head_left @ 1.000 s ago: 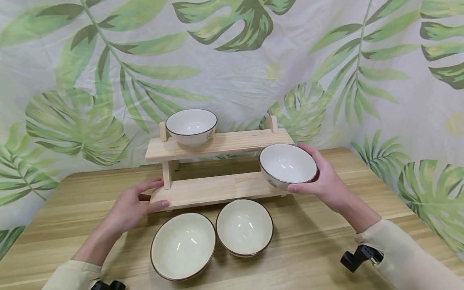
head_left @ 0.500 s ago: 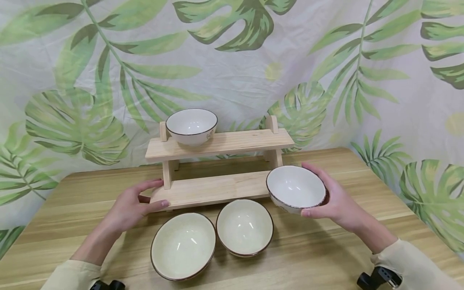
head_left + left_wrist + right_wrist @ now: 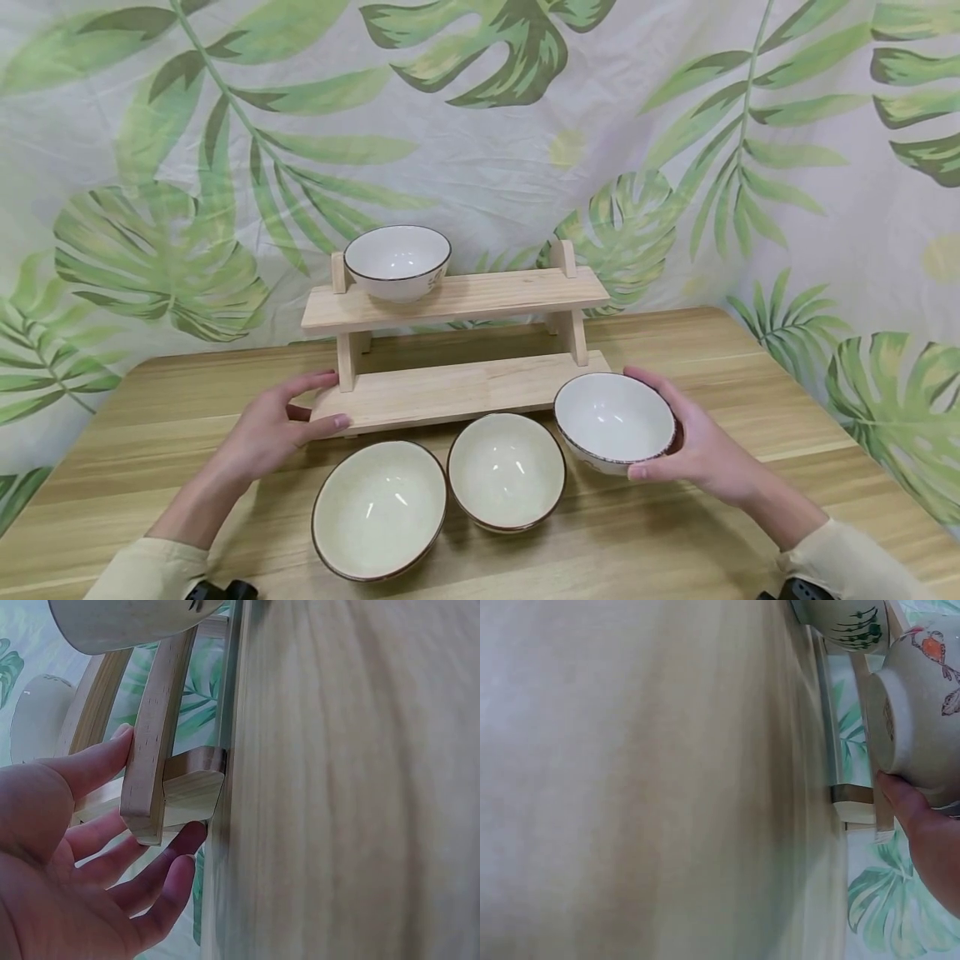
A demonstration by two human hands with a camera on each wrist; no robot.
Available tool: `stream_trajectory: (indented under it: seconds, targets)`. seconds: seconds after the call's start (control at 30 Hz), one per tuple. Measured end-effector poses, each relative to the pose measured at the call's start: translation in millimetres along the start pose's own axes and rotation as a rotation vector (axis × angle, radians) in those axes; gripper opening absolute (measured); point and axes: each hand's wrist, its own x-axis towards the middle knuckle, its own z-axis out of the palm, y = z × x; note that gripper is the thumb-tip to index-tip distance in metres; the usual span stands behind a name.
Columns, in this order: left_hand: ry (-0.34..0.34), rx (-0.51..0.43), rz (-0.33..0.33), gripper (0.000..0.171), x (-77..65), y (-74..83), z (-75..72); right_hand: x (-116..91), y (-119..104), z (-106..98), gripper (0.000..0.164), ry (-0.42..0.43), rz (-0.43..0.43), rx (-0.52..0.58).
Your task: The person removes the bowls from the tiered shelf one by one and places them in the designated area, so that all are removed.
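Observation:
My right hand [image 3: 701,446] holds a white bowl [image 3: 615,417] with a dark rim by its right side, thumb at the front. In the right wrist view this bowl [image 3: 930,712] shows painted flowers and its foot is off the table. My left hand [image 3: 273,429] grips the left end of the lower shelf of a two-tier wooden rack [image 3: 450,392]; in the left wrist view the thumb [image 3: 112,754] lies on the board and the fingers reach round its end. Another white bowl [image 3: 397,262] sits at the left of the upper shelf.
Two cream bowls with brown rims stand side by side on the wooden table [image 3: 187,392] before the rack, a larger one [image 3: 378,510] left and a smaller one [image 3: 506,472] right. A leaf-print cloth [image 3: 480,150] hangs behind the table.
My right hand has brought the white bowl from over the lower shelf's right end toward the front and down, beside the smaller cream bowl. My left hand stays on the rack.

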Motion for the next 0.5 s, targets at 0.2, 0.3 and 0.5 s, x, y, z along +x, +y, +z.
stream_trajectory:
  seconds: [0.2, 0.3, 0.5]
  targets:
    - [-0.004, 0.004, -0.008, 0.08, -0.1, 0.5, -0.7, -5.7, 5.5, 1.3, 0.105, -0.021, 0.012, 0.006]
    - [-0.001, 0.017, -0.008, 0.08, -0.1, 1.1, -0.8, -7.3, 7.5, 1.8, 0.105, -0.031, 0.015, 0.012]
    - [-0.004, 0.023, -0.02, 0.081, 0.1, 1.2, -0.8, -8.6, 9.9, 2.1, 0.104, -0.039, 0.013, 0.021]
